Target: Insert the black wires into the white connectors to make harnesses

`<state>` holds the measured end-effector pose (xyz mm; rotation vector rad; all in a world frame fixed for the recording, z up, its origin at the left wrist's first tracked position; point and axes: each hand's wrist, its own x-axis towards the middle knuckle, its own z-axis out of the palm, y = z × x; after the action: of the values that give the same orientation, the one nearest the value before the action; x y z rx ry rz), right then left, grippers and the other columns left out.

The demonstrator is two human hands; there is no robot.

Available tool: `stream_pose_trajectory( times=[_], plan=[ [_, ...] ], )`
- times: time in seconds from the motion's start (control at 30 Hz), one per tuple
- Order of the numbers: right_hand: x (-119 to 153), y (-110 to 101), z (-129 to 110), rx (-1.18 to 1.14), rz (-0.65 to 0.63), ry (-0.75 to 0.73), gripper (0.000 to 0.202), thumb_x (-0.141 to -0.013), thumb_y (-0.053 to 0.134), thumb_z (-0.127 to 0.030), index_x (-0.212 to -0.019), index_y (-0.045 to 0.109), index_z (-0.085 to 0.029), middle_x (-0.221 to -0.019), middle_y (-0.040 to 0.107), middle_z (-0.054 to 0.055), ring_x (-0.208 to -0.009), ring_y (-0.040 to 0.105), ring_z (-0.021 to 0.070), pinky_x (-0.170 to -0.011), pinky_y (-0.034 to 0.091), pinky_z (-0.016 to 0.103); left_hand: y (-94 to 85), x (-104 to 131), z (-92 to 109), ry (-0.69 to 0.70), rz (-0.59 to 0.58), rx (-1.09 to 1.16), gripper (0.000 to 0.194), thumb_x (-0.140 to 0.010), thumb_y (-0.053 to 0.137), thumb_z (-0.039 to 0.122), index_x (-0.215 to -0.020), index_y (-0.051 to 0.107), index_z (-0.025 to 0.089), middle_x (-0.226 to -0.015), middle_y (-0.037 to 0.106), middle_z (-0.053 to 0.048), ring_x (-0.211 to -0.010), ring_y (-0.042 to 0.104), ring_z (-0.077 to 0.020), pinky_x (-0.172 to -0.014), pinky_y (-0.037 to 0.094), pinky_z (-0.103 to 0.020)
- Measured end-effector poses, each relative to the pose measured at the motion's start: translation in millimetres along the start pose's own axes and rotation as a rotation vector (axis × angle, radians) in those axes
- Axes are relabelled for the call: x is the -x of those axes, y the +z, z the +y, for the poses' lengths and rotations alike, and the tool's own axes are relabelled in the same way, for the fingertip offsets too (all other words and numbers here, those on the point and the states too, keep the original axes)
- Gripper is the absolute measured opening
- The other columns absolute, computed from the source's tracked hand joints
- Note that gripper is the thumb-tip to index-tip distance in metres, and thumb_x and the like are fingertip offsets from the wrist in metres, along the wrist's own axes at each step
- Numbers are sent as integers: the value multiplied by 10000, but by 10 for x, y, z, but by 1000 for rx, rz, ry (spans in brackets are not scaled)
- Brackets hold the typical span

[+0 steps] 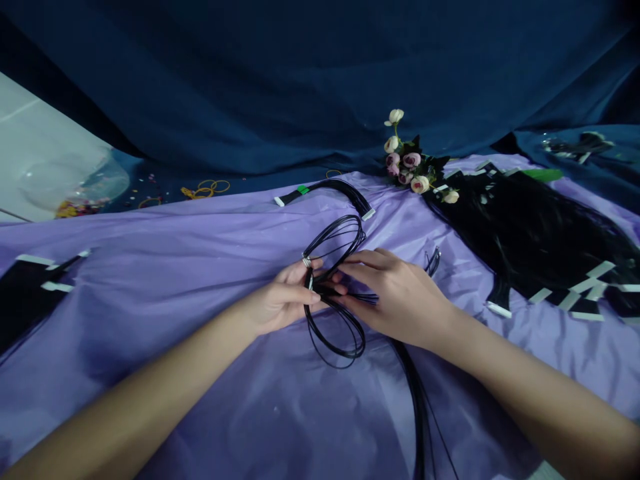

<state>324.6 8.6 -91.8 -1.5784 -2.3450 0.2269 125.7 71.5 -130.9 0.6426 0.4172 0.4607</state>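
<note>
Between my hands is a bundle of thin black cables (pixel 345 333), bent into an upper and a lower loop. My left hand (pixel 287 297) pinches the bundle near its white connectors, thumb on top. My right hand (pixel 400 293) is closed around the strands on the other side, its fingertips partly hidden behind the wires. From under the right hand a longer run of black cable (pixel 413 393) trails down toward the bottom edge. A short wire end (pixel 433 260) sticks out behind that hand.
A short flat black cable (pixel 345 188) with white ends and green tape lies beyond my hands. On the right are a large pile of black cables (pixel 545 233) and artificial flowers (pixel 411 161). More cables (pixel 25 293) lie left. Yellow rubber bands (pixel 207 189) sit by the purple cloth (pixel 200 247).
</note>
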Motion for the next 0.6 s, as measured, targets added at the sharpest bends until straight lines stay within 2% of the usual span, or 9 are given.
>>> stream_pose_trajectory(
  times=[0.13, 0.23, 0.37, 0.5, 0.6],
  plan=[
    [10, -14, -5, 13, 16, -25, 217, -896, 562, -358, -1016, 642, -196, -1055, 658, 44, -945, 615, 200, -682, 447, 282, -11, 16, -5, 4, 78, 11, 484, -626, 622, -48, -1021, 500, 203, -967, 677, 6, -991, 678, -234, -934, 475, -414],
    [20, -14, -14, 42, 31, -107, 163, -922, 528, -302, -976, 645, -202, -941, 669, 25, -833, 623, 161, -616, 393, 272, -31, 25, -8, 4, 121, 29, 525, -607, 616, -62, -1045, 516, 210, -1014, 677, 7, -977, 675, -214, -917, 487, -400],
    [29, 11, -8, 80, 42, -226, 199, -943, 488, -231, -996, 679, -225, -963, 676, -1, -773, 622, 131, -583, 355, 284, -43, 19, 2, 0, 140, 37, 467, -620, 589, -70, -996, 528, 201, -1045, 673, -14, -1022, 650, -199, -948, 476, -398],
    [30, 28, 11, 77, 64, -226, 231, -957, 472, -252, -1020, 694, -242, -953, 676, -5, -763, 624, 128, -574, 351, 286, -48, 12, 13, 3, 116, 49, 438, -639, 562, -73, -979, 516, 199, -1048, 666, -23, -1034, 641, -193, -998, 445, -420],
    [20, 32, 6, -2, 33, -174, 233, -959, 467, -264, -1023, 689, -237, -954, 671, -2, -793, 624, 130, -598, 371, 273, -50, 18, 13, 4, 109, 54, 450, -644, 553, -78, -995, 513, 201, -1056, 662, -24, -1036, 638, -190, -1020, 430, -439]
  ],
)
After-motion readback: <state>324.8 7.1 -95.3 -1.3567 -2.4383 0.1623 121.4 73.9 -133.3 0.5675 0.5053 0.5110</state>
